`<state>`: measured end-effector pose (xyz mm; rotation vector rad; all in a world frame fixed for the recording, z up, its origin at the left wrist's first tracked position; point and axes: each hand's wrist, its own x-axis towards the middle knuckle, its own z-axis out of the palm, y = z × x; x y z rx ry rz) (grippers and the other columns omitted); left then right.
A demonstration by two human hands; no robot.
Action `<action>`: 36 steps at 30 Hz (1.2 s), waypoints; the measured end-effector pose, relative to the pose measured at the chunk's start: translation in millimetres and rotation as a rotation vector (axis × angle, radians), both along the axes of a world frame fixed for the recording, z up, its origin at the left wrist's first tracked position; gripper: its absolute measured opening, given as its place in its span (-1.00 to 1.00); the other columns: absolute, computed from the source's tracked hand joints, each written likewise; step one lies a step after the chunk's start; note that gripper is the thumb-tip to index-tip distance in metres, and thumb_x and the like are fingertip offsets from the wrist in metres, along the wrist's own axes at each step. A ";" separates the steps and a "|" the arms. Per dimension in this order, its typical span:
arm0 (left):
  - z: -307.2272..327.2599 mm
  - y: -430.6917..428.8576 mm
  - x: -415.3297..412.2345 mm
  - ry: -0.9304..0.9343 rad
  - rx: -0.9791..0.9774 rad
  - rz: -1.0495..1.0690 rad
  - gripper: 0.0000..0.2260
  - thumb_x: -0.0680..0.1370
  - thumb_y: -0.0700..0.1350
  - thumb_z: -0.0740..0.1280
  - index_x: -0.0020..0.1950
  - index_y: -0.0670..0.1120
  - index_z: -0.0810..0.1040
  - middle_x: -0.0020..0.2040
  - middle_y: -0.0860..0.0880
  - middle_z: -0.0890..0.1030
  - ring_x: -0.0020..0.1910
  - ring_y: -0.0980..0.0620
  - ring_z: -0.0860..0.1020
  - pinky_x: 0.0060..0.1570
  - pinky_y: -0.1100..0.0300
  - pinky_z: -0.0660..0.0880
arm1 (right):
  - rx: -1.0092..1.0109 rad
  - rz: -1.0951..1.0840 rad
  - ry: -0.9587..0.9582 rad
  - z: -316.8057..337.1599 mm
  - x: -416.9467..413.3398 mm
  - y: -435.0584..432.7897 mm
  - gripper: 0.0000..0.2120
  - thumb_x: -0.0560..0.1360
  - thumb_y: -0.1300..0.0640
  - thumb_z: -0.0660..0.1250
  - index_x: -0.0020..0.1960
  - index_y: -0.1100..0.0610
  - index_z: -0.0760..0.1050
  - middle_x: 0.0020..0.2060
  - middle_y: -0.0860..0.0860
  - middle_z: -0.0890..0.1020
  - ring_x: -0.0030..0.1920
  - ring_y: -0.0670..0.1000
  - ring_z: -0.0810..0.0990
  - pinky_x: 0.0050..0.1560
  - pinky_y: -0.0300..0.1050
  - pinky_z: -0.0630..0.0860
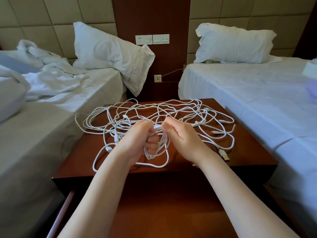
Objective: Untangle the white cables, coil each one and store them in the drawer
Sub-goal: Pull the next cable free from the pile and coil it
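The coil [162,143] hangs just above the near middle of the bench [240,152], its long axis running near to far. The left hand [137,140] is clamped round its left side, fingers curled through the loops. The right hand [181,136] pinches its far end, so both are equally close. The rest of the cables [154,109] sprawl left to right across the far half. The open drawer [63,208] lies nearer, below the wrists.
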<state>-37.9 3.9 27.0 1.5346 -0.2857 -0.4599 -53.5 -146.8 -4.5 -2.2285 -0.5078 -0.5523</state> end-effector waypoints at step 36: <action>-24.7 -26.9 -11.6 -0.869 -0.030 0.728 -0.57 0.66 -0.12 0.09 -0.41 -0.17 0.32 -0.48 -0.03 0.34 -0.45 0.10 0.32 -0.43 0.33 0.25 | 0.346 -0.344 -0.217 5.9 -10.1 35.1 -0.66 0.60 -0.13 0.06 -0.33 -0.07 0.29 -0.53 -0.13 0.38 -0.41 -0.14 0.47 -0.44 -0.32 0.31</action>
